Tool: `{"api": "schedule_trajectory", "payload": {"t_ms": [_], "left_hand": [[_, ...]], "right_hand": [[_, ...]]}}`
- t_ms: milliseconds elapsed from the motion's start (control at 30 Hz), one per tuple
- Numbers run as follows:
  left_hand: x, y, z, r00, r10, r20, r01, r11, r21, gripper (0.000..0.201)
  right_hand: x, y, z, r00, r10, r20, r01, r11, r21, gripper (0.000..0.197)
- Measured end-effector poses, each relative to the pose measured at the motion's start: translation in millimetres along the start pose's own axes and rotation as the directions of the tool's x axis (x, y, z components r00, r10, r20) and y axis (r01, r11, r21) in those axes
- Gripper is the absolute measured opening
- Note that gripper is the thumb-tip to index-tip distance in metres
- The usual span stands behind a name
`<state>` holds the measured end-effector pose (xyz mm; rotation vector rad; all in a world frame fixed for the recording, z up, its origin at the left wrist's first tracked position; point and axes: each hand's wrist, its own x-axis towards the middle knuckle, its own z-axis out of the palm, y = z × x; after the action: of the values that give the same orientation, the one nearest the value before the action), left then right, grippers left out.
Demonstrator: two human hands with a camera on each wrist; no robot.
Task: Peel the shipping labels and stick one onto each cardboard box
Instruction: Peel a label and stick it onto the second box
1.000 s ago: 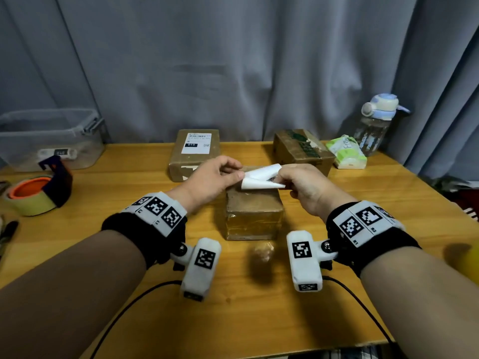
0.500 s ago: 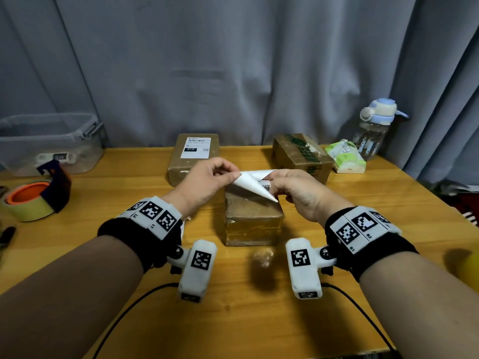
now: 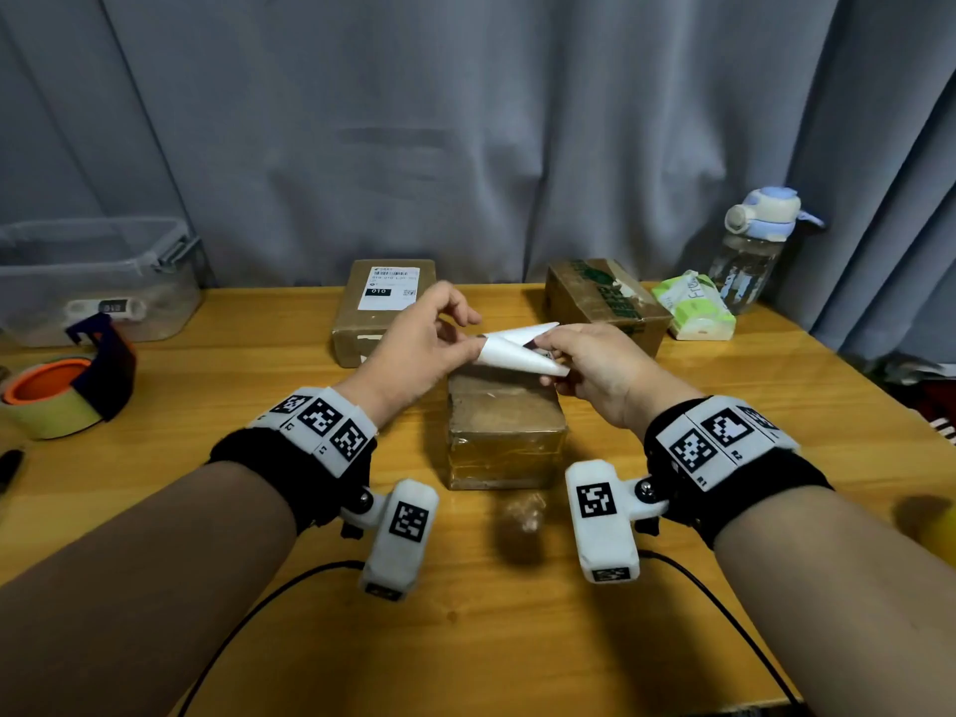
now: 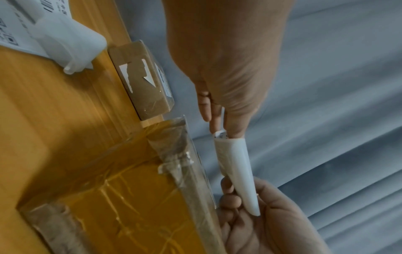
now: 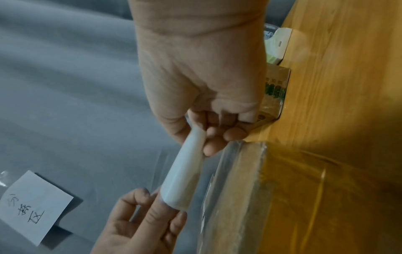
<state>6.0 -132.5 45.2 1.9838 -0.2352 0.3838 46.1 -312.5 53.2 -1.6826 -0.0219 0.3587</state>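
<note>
Head view: both hands are raised over the taped box at the desk's centre. The left hand pinches one end of the curled white label between thumb and forefinger, its other fingers loosely spread. The right hand pinches the opposite end, its fingers curled under. The label is held clear of the box top, folded over on itself.

Toward the far edge, a second box already carries a printed label. A third box with green print sits to its right, unlabelled. Just beside that lie a tissue pack and a water bottle, near the far right corner. A clear plastic bin stands at the far left corner, and a tape roll with its dispenser lies near the left edge. Cables run from the wrist cameras across the near edge. A small brownish object sits in front of the centre box; its nature cannot be determined.

Compared with half a second ago, the hands are slightly further apart and the label is drawn out longer between them.
</note>
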Motion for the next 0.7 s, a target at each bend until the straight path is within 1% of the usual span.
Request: {"api": "schedule_trajectory", "payload": {"t_ms": [100, 167, 267, 367, 467, 600, 667, 700], "left_hand": [[3, 0, -1, 0.998, 0.067, -0.019, -0.066, 0.996, 0.066, 0.021], [5, -2, -2, 0.998, 0.065, -0.008, -0.064, 0.992, 0.105, 0.012], [8, -7, -1, 0.999, 0.036, 0.008, -0.037, 0.990, 0.134, 0.021], [9, -10, -2, 1.000, 0.010, 0.017, -0.013, 0.992, 0.127, 0.031], [9, -12, -3, 0.996, -0.072, 0.044, 0.069, 0.994, 0.081, 0.045], [7, -13, -3, 0.975, -0.175, 0.135, 0.175, 0.985, 0.012, 0.055], [6, -13, -3, 0.959, -0.221, 0.179, 0.214, 0.975, 0.059, 0.059], [6, -13, -3, 0.955, -0.230, 0.190, 0.214, 0.972, 0.100, 0.062]], "right_hand": [[3, -3, 2, 1.000, 0.004, -0.015, -0.003, 0.997, 0.078, 0.011], [3, -3, 4, 1.000, -0.012, -0.001, 0.012, 0.992, 0.128, 0.011], [3, -3, 9, 0.999, -0.032, 0.024, 0.028, 0.988, 0.150, 0.011], [5, -2, 11, 0.999, -0.038, 0.029, 0.034, 0.991, 0.131, 0.021], [5, -2, 10, 0.997, -0.058, 0.044, 0.055, 0.997, 0.058, 0.022], [1, -3, 5, 0.991, -0.082, 0.104, 0.097, 0.984, -0.152, 0.027], [-2, -4, 1, 0.987, -0.083, 0.137, 0.114, 0.965, -0.235, 0.031], [-3, -4, -1, 0.985, -0.084, 0.149, 0.122, 0.955, -0.270, 0.035]]}}
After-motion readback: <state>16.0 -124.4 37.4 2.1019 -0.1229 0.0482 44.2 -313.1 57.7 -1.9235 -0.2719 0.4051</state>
